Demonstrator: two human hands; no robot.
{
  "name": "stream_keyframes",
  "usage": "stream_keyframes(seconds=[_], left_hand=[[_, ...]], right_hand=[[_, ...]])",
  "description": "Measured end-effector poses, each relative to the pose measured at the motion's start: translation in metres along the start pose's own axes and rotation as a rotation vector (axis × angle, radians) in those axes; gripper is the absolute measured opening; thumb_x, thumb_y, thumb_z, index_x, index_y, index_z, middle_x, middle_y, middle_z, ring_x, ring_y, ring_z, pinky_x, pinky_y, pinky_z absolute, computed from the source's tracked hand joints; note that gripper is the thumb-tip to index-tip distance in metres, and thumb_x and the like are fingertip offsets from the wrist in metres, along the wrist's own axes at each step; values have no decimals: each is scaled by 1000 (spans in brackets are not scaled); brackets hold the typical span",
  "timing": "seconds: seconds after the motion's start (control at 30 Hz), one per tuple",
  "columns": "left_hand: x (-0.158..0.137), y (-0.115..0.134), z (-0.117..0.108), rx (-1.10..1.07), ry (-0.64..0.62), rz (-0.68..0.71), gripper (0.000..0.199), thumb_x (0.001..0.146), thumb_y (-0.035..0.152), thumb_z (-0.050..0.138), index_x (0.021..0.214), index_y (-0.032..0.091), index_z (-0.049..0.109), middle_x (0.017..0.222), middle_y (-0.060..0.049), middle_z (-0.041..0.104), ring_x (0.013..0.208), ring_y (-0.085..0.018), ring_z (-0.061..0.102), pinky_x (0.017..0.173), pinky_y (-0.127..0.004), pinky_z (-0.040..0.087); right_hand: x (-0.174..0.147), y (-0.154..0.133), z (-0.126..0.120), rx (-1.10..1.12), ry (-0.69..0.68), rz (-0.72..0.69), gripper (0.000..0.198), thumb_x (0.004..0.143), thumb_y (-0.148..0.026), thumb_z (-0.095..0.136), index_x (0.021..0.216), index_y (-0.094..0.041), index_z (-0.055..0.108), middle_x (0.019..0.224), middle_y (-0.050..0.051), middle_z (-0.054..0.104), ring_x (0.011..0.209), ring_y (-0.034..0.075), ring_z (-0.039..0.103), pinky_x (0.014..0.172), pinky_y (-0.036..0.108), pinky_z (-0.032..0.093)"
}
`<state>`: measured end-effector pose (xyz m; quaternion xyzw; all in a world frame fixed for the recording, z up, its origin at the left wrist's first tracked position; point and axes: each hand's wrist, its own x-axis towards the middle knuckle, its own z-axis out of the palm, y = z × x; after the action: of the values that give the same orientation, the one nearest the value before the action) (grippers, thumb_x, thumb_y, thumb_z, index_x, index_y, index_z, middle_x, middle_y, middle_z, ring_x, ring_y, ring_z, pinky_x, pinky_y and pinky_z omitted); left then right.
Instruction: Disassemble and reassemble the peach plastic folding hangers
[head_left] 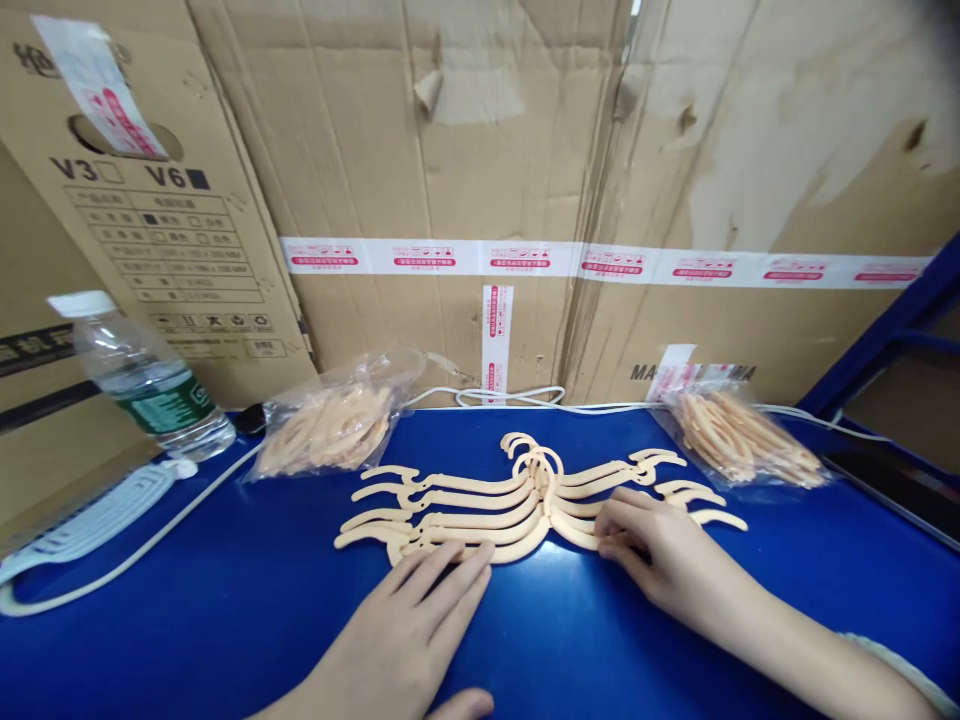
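Several beige plastic clothes hangers [480, 502] lie in an overlapping row on the blue table, their hooks bunched together at the middle. Their arms spread left and right and end in curved tips. My left hand [409, 625] reaches in from the bottom with its fingers stretched out, the fingertips resting on the left arm of the nearest hanger [517, 549]. My right hand [660, 545] has its thumb and fingers pinched round the right arm of that hanger. The fingers cover part of the hangers' right arms.
Clear plastic bags of beige hanger parts lie behind, one left [330, 425] and one right [739, 430]. A water bottle [150, 375] and a face mask [90, 515] are at the left. A white cable [517, 400] runs before the cardboard [450, 180]. A dark phone-like slab [900, 490] lies right.
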<state>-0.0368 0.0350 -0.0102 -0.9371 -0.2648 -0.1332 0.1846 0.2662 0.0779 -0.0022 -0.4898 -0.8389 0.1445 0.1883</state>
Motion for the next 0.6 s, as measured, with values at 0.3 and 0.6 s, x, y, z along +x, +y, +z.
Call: stream_keyframes(seconds=[0.3,0.6], left_hand=[[6,-8,22,-198,-1,-253,59,94,46,50,145,18,40,151,-10,43,135,-30,44,107,-46,44],[8,-15,33,-94,110,-170,56,93,39,47,144,15,43,150,-12,43,135,-31,42,104,-47,47]], right_hand=[[24,31,4,-19,175,-46,16,77,-2,59,78,-17,57,81,5,61,67,16,58,56,25,44],[33,-35,-70,19,808,-413,17,91,-16,55,74,-19,55,70,1,57,64,15,54,59,27,44]])
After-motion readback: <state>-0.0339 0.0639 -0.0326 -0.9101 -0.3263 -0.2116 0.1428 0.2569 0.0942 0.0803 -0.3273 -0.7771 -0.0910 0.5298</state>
